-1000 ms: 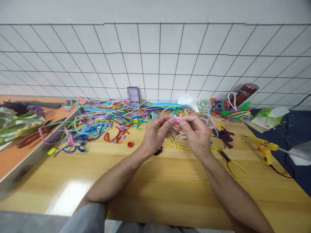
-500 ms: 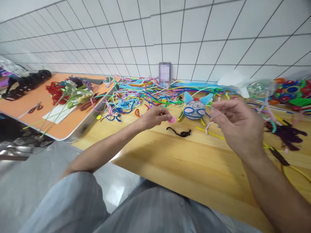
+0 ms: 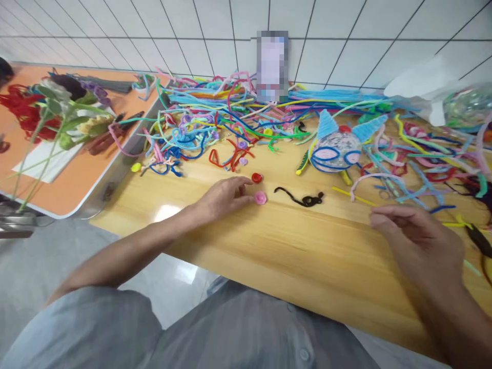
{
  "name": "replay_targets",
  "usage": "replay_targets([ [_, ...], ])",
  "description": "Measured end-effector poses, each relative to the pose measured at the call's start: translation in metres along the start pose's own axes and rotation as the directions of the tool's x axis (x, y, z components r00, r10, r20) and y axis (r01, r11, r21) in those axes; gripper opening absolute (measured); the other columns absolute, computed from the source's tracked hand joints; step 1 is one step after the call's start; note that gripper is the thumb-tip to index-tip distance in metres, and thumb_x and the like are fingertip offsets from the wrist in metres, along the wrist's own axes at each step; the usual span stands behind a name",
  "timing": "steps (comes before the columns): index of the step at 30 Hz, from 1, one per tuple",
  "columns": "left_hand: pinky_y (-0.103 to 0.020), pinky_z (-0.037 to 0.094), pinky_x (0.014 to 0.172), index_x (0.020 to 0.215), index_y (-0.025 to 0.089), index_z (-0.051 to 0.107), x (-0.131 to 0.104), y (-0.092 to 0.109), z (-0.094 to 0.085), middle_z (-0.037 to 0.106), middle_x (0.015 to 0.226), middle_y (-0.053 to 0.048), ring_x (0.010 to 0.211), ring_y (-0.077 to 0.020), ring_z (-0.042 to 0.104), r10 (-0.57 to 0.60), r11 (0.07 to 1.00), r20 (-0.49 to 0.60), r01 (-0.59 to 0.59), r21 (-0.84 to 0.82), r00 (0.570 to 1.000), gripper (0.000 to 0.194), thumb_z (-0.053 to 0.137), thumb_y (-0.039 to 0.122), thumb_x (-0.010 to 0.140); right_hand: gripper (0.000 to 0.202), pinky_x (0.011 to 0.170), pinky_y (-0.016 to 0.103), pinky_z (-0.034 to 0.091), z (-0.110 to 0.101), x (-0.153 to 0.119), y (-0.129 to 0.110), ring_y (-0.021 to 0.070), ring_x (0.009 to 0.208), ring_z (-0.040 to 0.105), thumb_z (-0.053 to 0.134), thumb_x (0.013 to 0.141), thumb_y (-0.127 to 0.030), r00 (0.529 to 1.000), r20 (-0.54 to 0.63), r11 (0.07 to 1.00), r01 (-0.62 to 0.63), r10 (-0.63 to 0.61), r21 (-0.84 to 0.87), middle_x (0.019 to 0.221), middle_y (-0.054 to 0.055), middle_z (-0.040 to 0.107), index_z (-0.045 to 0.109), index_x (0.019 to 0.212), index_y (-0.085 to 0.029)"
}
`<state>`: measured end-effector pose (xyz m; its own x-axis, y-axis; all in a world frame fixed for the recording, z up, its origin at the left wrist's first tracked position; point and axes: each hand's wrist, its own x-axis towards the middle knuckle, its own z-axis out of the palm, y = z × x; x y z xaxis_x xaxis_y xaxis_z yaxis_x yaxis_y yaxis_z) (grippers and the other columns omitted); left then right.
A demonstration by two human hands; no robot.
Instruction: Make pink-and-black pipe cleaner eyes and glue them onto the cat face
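My left hand (image 3: 225, 199) is low over the table, thumb and forefinger apart, holding nothing. Just off its thumb tip lies a pink coiled disc (image 3: 260, 198). A red coiled disc (image 3: 257, 177) is right by the forefinger tip. To the right rests a black pipe cleaner (image 3: 307, 200) with a curled end. Behind it stands a silvery ball figure (image 3: 338, 146) with blue ears and blue-rimmed pink eyes. My right hand (image 3: 418, 243) hovers at the right, thumb and forefinger pinched together; whatever they may hold cannot be made out. Near its fingertips is a yellow pipe cleaner (image 3: 351, 196).
Tangled coloured pipe cleaners (image 3: 192, 130) spread along the tiled wall, with more on the right (image 3: 418, 174). A phone (image 3: 272, 66) leans on the wall. An orange-topped table (image 3: 103, 169) at left carries craft flowers (image 3: 57, 115). A clear plastic bag (image 3: 467, 107) sits far right.
My left hand has let go of the pink disc, now on the table. The red disc beside it has come into sight. My right hand appears farther right and lower; the view has shifted.
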<state>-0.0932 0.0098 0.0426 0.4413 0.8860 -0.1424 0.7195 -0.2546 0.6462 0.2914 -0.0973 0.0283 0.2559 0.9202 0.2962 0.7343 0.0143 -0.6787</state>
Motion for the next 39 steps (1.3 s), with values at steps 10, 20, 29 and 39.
replay_targets([
  [10, -0.027, 0.048, 0.066, 0.115, 0.019, 0.074, -0.002, 0.007, 0.032, 0.069, 0.099, -0.007, 0.081, -0.0179, 0.067, 0.173, 0.935, -0.027, -0.156, 0.319, 0.985, 0.027, 0.057, 0.037, 0.105, 0.006, 0.072, 0.029, 0.056, 0.018, -0.004, 0.01, 0.017, 0.075, 0.073, 0.07, 0.094, -0.031, 0.962, 0.122, 0.97, 0.244, -0.243, 0.005, 0.088, 0.0, 0.079, 0.075, 0.095, -0.027],
  [20, -0.026, 0.048, 0.066, 0.111, 0.021, 0.077, 0.001, 0.004, 0.038, 0.071, 0.096, -0.005, 0.075, -0.0149, 0.067, 0.218, 0.932, -0.121, -0.169, 0.32, 0.969, 0.027, 0.059, 0.04, 0.105, 0.008, 0.068, 0.029, 0.056, 0.021, -0.003, 0.003, 0.0171, 0.075, 0.071, 0.066, 0.097, -0.02, 0.939, 0.157, 0.951, 0.301, -0.307, 0.065, 0.086, 0.001, 0.075, 0.07, 0.097, -0.027],
  [29, -0.03, 0.057, 0.078, 0.136, 0.021, 0.065, 0.001, 0.011, 0.044, 0.074, 0.11, -0.007, 0.095, -0.0223, 0.074, 0.25, 0.929, -0.052, -0.224, 0.294, 0.967, 0.045, 0.073, 0.039, 0.096, 0.011, 0.071, 0.03, 0.055, 0.027, -0.008, -0.002, 0.0168, 0.076, 0.071, 0.064, 0.098, -0.015, 0.92, 0.177, 0.936, 0.333, -0.35, 0.117, 0.085, 0.002, 0.075, 0.069, 0.098, -0.025],
  [39, -0.029, 0.056, 0.076, 0.129, 0.023, 0.07, 0.0, 0.012, 0.041, 0.073, 0.109, -0.006, 0.091, -0.0205, 0.074, 0.262, 0.928, -0.011, -0.249, 0.278, 0.965, 0.036, 0.069, 0.04, 0.098, 0.011, 0.069, 0.027, 0.052, 0.03, -0.011, -0.001, 0.0147, 0.074, 0.069, 0.062, 0.099, -0.012, 0.884, 0.166, 0.899, 0.422, -0.437, 0.12, 0.083, 0.002, 0.072, 0.066, 0.098, -0.022],
])
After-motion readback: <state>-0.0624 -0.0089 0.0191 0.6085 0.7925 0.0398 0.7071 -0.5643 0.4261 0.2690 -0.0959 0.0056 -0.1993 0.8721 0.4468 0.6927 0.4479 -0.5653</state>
